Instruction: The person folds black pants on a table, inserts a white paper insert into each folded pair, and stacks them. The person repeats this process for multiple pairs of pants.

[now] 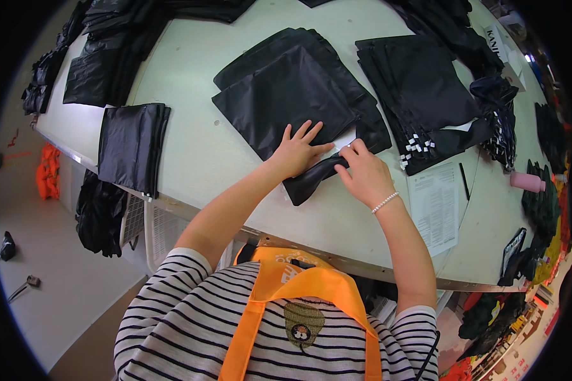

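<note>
A stack of flat black fabric pieces [292, 89] lies in the middle of the pale table [197, 146]. My left hand [297, 151] rests flat on the near corner of that stack, fingers spread. My right hand [363, 173] pinches the rolled near edge of a black fabric piece [311, 180] that curls toward the table's front. A bead bracelet sits on my right wrist.
A second black stack with small white tags [419, 82] lies right of my hands. A printed paper sheet [435, 206] and a black pen [464, 181] lie at the front right, a pink cylinder [527, 182] beyond. More folded black fabric [133, 143] sits at the left edge.
</note>
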{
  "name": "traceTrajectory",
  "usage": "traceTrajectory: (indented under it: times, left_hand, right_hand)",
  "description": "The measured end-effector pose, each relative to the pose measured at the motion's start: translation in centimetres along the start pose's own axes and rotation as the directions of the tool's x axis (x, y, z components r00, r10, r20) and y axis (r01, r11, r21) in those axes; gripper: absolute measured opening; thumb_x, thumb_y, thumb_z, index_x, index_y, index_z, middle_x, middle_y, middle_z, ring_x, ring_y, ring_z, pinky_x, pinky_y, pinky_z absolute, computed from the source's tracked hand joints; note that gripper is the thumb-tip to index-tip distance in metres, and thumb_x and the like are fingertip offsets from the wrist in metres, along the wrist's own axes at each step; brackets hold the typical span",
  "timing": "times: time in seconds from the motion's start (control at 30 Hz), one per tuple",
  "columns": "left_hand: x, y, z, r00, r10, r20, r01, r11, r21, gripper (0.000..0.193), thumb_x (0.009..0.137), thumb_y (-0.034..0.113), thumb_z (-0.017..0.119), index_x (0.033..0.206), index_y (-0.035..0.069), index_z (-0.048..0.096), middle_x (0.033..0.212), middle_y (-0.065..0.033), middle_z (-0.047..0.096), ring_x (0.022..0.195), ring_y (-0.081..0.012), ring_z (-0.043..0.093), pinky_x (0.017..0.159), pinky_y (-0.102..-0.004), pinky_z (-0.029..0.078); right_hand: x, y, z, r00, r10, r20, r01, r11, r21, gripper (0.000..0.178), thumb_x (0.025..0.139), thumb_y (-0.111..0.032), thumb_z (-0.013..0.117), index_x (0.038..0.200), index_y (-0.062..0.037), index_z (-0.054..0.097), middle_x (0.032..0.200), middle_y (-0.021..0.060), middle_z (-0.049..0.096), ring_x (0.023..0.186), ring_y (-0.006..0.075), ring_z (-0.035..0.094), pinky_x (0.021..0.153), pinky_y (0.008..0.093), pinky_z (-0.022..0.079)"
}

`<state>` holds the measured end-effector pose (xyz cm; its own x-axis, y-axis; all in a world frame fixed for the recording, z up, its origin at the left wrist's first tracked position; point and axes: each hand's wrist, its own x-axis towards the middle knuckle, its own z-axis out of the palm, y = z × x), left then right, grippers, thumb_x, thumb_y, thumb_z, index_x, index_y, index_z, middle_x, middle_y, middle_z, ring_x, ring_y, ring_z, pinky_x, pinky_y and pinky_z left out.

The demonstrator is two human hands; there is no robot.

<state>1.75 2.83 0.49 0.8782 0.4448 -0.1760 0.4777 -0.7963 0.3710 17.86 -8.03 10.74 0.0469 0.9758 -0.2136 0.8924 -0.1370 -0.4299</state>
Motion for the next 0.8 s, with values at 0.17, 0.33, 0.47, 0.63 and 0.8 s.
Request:
traceTrajectory:
  times: [0.17,0.33,0.47,0.63,0.8]
  left_hand:
    - [0.4,-1.1,-0.6,0.996,0.053,0.069,-0.051,0.998,-0.033,0.068,0.080,0.032,0.069,0.142,0.033,0.042,0.156,-0.0084,0.021,0.143,-0.0338,0.020,0.110,-0.0618,0.019]
    - [0.3,-1.3,-0.5,0.999,0.018,-0.041,-0.022,0.994,-0.108,0.085,0.078,0.029,0.069,0.149,0.019,0.025,0.153,-0.0080,0.028,0.142,-0.0291,0.025,0.112,-0.0567,0.021]
    - [-0.2,-2.0,0.6,0.982,-0.023,-0.186,-0.015,0.979,-0.205,0.071,0.085,0.028,0.064,0.146,0.012,0.032,0.152,-0.0115,0.030,0.140,-0.0312,0.028,0.114,-0.0486,0.022]
    - [-0.2,-1.2,2.1,0.979,0.037,-0.203,-0.081,0.974,-0.214,0.051,0.094,0.029,0.053,0.137,0.003,0.045,0.150,-0.0184,0.030,0.140,-0.0337,0.026,0.115,-0.0459,0.021]
    - [-0.1,1.5,1.9,0.999,-0.005,-0.053,-0.024,0.844,-0.536,0.043,0.097,0.024,0.046,0.134,0.002,0.050,0.153,-0.0191,0.025,0.142,-0.0343,0.023,0.116,-0.0433,0.016]
  right_hand:
    - [0.1,-1.1,4.5,0.978,-0.107,0.181,0.097,0.993,0.064,0.025,0.083,-0.027,0.067,0.096,-0.0070,0.060,0.103,0.0109,0.057,0.083,0.0330,0.064,0.072,0.0416,0.053]
    - [0.8,-1.1,5.0,0.967,-0.053,-0.250,0.141,0.927,0.349,0.015,0.085,-0.019,0.065,0.095,-0.0080,0.061,0.103,0.0091,0.057,0.081,0.0320,0.063,0.071,0.0416,0.052]
    - [0.5,-1.3,7.2,0.799,0.108,-0.591,0.082,0.955,0.286,0.042,0.082,-0.011,0.068,0.121,-0.0060,0.052,0.125,0.0171,0.044,0.101,0.0324,0.055,0.087,0.0382,0.046]
    - [-3.2,-0.1,13.3,0.614,0.763,-0.202,-0.183,0.387,0.904,0.048,0.086,-0.019,0.070,0.122,0.0017,0.045,0.112,0.0124,0.051,0.090,0.0200,0.055,0.077,0.0303,0.047]
    - [-4.5,1.6,13.3,0.619,0.770,0.156,-0.259,0.013,0.966,0.027,0.091,-0.024,0.065,0.102,-0.0004,0.057,0.082,0.0012,0.062,0.067,0.0099,0.055,0.062,0.0225,0.046]
